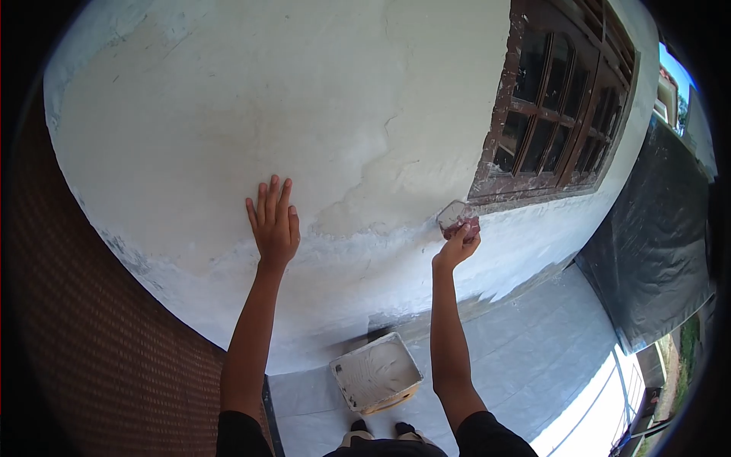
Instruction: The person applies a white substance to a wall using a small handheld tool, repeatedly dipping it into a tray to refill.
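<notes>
My left hand point(274, 228) lies against the pale wall point(327, 99), its fingers stretched out and nothing in it. In my right hand point(457, 247) is a wide, flat paintbrush point(454, 217) with a reddish handle and paint-smeared head. The brush meets the wall at the lower left corner of the window frame point(518, 199). White paint covers the lower band of the wall, while a duller cream coat with a ragged edge shows above. By my feet stands a square paint container point(339, 378) with white paint point(384, 365) inside.
A grey sheet point(495, 358) covers the ground along the wall's foot. Woven brown matting point(114, 343) rises at the left. To the right hangs a dark tarp point(647, 244), beyond the brown window with glass panes point(533, 141).
</notes>
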Tool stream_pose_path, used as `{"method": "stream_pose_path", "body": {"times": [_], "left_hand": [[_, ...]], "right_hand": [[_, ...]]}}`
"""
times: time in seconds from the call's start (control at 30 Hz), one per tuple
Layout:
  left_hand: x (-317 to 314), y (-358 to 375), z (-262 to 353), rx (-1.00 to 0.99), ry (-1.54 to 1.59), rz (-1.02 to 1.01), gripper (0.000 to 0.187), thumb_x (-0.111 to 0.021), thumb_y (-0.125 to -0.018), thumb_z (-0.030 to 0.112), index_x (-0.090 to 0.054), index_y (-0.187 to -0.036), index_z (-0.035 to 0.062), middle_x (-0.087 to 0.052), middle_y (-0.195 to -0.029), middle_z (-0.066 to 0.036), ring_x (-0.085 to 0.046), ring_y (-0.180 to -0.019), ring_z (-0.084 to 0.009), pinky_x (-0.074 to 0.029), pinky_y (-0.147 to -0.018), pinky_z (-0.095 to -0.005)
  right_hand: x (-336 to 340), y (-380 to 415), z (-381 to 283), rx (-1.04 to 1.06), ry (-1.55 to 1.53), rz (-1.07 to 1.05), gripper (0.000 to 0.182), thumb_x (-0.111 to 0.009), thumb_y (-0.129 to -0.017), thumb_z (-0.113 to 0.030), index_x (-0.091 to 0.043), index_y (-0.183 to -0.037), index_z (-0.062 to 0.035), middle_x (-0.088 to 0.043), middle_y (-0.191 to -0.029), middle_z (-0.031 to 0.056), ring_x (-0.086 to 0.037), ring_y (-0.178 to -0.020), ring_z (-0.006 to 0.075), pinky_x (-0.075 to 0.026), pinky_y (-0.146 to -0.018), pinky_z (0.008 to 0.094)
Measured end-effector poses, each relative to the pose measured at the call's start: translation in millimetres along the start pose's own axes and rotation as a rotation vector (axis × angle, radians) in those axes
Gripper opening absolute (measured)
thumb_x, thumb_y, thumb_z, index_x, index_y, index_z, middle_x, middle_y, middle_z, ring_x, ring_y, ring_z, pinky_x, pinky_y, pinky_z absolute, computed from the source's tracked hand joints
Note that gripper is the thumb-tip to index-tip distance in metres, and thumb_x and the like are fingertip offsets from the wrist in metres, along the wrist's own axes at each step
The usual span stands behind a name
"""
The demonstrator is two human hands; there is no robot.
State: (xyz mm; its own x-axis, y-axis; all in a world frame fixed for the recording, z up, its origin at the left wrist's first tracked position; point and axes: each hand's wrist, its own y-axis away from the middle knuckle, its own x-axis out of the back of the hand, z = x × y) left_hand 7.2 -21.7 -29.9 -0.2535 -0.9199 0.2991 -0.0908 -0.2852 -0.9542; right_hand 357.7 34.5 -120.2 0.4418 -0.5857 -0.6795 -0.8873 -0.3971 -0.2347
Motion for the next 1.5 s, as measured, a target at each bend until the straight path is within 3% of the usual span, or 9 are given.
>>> {"method": "stream_pose_path", "body": {"times": [0.1, 0.27, 0.4, 0.53, 0.6, 1.0, 1.27, 1.33, 1.5], "left_hand": [[2, 0, 11, 0.034, 0.031, -0.035, 0.054, -0.044, -0.1, 0.013, -0.037, -0.154, 0.0122, -0.029, -0.162, -0.011, -0.022, -0.15, -0.0335, -0.009, -0.12, -0.0582], [16, 6, 32, 0.126, 0.018, -0.105, 0.056, -0.047, -0.099, 0.013, -0.037, -0.154, 0.0134, -0.031, -0.162, -0.011, -0.027, -0.149, -0.033, -0.015, -0.12, -0.0575], [35, 29, 43, 0.144, 0.019, -0.224, 0.059, -0.047, -0.098, 0.013, -0.035, -0.155, 0.0126, -0.029, -0.162, -0.012, -0.028, -0.148, -0.0339, -0.018, -0.119, -0.0576], [54, 76, 54, 0.247, -0.032, -0.311, 0.061, -0.049, -0.098, 0.014, -0.032, -0.156, 0.0094, -0.031, -0.161, -0.012, -0.031, -0.147, -0.0328, -0.021, -0.118, -0.0568], [63, 107, 59, 0.265, -0.049, -0.343, 0.06, -0.05, -0.098, 0.014, -0.032, -0.155, 0.0078, -0.033, -0.16, -0.012, -0.032, -0.147, -0.0329, -0.021, -0.118, -0.0563], [100, 279, 97, 0.534, 0.081, -0.574, 0.055, -0.049, -0.101, 0.018, -0.035, -0.151, 0.0029, -0.046, -0.148, -0.02, -0.042, -0.139, -0.0359, -0.028, -0.117, -0.0524], [112, 377, 114, 0.687, 0.145, -0.705, 0.051, -0.051, -0.101, 0.016, -0.038, -0.147, 0.0005, -0.047, -0.145, -0.022, -0.045, -0.135, -0.0386, -0.033, -0.114, -0.047], [112, 405, 118, 0.743, 0.166, -0.752, 0.051, -0.05, -0.101, 0.02, -0.038, -0.147, 0.0017, -0.047, -0.145, -0.022, -0.043, -0.136, -0.0377, -0.028, -0.116, -0.0527], [113, 467, 133, 0.871, 0.199, -0.833, 0.05, -0.05, -0.101, 0.02, -0.04, -0.146, 0.0017, -0.049, -0.143, -0.022, -0.044, -0.135, -0.0378, -0.028, -0.116, -0.053]], "right_hand": [[21, -16, -15, -0.136, -0.054, 0.1, 0.037, -0.056, -0.103, -0.022, -0.045, -0.129, 0.002, -0.055, -0.125, 0.013, -0.057, -0.111, 0.0209, -0.051, -0.091, 0.0361], [52, -5, 9, -0.15, -0.059, -0.223, 0.034, -0.057, -0.103, -0.02, -0.047, -0.13, -0.0009, -0.055, -0.128, 0.0117, -0.055, -0.116, 0.0196, -0.046, -0.098, 0.0358], [71, 16, 6, -0.258, -0.032, -0.351, 0.032, -0.057, -0.103, -0.018, -0.049, -0.129, -0.0018, -0.056, -0.127, 0.0102, -0.054, -0.117, 0.018, -0.045, -0.099, 0.035], [89, 29, -3, -0.351, -0.014, -0.457, 0.031, -0.056, -0.103, -0.019, -0.05, -0.128, -0.002, -0.057, -0.125, 0.0095, -0.054, -0.115, 0.017, -0.045, -0.099, 0.0343], [99, 36, -5, -0.383, 0.016, -0.509, 0.024, -0.055, -0.103, -0.02, -0.053, -0.12, -0.0026, -0.057, -0.11, 0.0039, -0.054, -0.101, 0.0122, -0.045, -0.09, 0.0298], [195, 86, 24, -0.785, 0.22, -0.676, 0.03, -0.055, -0.103, -0.016, -0.056, -0.128, -0.0011, -0.064, -0.115, 0.0053, -0.06, -0.102, 0.0123, -0.047, -0.092, 0.0295], [269, 112, 59, -0.851, 0.44, -0.798, 0.027, -0.055, -0.103, -0.016, -0.06, -0.125, -0.0006, -0.067, -0.111, 0.0043, -0.062, -0.099, 0.0113, -0.05, -0.088, 0.0296], [294, 118, 73, -0.872, 0.493, -0.841, 0.027, -0.055, -0.103, -0.016, -0.06, -0.125, -0.0002, -0.067, -0.111, 0.0046, -0.062, -0.098, 0.0113, -0.05, -0.087, 0.0294], [346, 133, 99, -0.831, 0.644, -1.003, 0.026, -0.054, -0.103, -0.013, -0.059, -0.124, 0.0016, -0.067, -0.109, 0.0063, -0.063, -0.096, 0.0117, -0.05, -0.085, 0.028]]}}
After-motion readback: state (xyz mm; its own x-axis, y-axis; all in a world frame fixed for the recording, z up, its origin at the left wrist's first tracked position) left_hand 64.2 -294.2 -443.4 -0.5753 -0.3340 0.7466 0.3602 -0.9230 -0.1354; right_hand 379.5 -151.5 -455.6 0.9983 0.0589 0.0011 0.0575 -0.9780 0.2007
